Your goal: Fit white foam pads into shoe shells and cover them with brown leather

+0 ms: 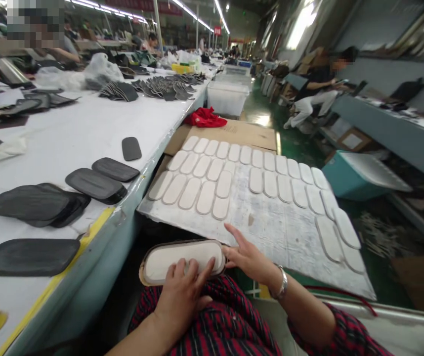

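A long oval pad (160, 259), off-white on top with a brown and dark rim, lies across my lap in front of the patterned red-and-black clothing. My left hand (186, 287) presses its bent fingers down on the white face, the thumb at the near side, and holds the pad there. At the pad's right end is my right hand (247, 257), its fingers apart. One digit is raised toward the board, while other fingertips touch the pad's edge. Whatever lies under the pad is hidden. Beyond, rows of white oval pieces (206, 198) rest on a stained board (267, 232).
To the left, a white table (97, 121) with a yellow-marked edge carries dark oval pieces (36, 202). Red cloth (208, 117) lies on cardboard (241, 133) behind the board. A teal bin (360, 173) stands on the right, with a seated person (318, 86) beyond.
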`<action>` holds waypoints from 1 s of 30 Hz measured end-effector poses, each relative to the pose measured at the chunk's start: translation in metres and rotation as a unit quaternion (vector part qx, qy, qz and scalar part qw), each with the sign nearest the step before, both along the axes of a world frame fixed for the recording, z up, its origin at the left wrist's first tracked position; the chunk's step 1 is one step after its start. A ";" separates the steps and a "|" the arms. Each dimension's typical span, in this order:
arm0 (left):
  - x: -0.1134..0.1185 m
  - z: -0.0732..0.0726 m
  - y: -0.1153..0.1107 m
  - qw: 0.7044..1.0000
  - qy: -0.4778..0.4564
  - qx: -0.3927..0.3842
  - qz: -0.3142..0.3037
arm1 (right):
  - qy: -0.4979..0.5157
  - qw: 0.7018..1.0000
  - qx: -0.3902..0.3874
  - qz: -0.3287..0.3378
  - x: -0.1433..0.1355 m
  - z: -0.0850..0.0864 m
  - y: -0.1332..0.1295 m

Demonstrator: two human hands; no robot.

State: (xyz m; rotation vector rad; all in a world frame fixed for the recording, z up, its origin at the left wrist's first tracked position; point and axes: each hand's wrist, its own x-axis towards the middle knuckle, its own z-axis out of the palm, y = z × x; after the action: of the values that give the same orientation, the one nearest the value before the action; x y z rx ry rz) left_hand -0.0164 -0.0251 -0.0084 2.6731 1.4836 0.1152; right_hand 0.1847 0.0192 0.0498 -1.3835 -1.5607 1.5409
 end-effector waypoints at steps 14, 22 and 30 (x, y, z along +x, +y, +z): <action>0.018 0.000 0.009 0.996 0.085 0.023 0.004 | 0.008 0.985 0.034 -0.168 0.027 -0.057 -0.010; 0.020 0.002 0.010 0.997 0.081 0.004 0.006 | 0.011 0.981 -0.058 -0.187 0.029 -0.087 -0.010; 0.021 0.010 0.009 0.996 0.077 -0.040 -0.005 | 0.124 0.964 -0.169 -0.166 0.021 -0.096 -0.004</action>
State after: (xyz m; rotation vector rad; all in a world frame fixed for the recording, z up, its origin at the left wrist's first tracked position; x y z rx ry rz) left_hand 0.0043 -0.0162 0.0012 2.6788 1.4804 -0.1510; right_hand 0.2058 0.0151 -0.0467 -1.4736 -0.8915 1.7369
